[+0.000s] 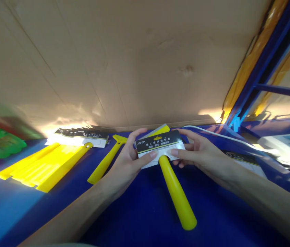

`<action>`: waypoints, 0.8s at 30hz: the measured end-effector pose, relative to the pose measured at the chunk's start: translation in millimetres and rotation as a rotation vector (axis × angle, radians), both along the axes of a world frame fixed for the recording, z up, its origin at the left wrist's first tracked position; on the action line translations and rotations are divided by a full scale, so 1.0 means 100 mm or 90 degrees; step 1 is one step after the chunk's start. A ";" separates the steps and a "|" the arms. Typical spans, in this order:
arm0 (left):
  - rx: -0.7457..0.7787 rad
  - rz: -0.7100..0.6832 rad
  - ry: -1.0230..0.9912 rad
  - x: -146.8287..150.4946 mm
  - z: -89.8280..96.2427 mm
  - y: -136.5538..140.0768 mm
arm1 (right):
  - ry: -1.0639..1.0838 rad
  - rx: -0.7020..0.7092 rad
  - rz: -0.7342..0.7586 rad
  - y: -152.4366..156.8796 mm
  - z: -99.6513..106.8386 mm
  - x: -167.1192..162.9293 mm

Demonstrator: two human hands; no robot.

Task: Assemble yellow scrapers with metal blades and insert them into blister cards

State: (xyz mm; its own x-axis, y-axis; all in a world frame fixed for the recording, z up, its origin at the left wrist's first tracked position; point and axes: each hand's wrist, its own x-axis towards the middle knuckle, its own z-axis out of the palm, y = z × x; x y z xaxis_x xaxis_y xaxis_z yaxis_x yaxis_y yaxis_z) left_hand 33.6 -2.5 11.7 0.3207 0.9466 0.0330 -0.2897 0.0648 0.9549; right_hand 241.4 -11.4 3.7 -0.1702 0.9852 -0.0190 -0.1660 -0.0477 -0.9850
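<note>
Both hands grip one scraper with a yellow handle (178,193), its head covered by a black and white printed card (160,145). My left hand (136,152) pinches the card's left side, thumb on its front. On the right side my right hand (193,149) does the same, fingers behind the card. The handle points down toward me. Just left of my left hand lies a loose yellow scraper (106,161) without a card. Behind the held card a flat piece with a yellow edge (164,129) partly shows. What lies behind the card is hidden.
Several yellow scrapers (49,161) with printed cards (80,135) lie at left on the blue surface (134,212). Green bottles (3,140) stand at far left. More cards (248,161), a white cable (219,135) and a white box (286,147) are at right. Cardboard (134,61) rises behind.
</note>
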 end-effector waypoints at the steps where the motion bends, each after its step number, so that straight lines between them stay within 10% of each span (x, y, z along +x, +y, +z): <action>1: -0.011 0.014 -0.007 0.01 0.00 0.00 | 0.000 0.003 0.000 0.00 -0.01 0.00; 24: -0.045 0.065 -0.076 -0.03 0.09 -0.02 | -0.083 0.061 0.006 0.16 0.26 -0.10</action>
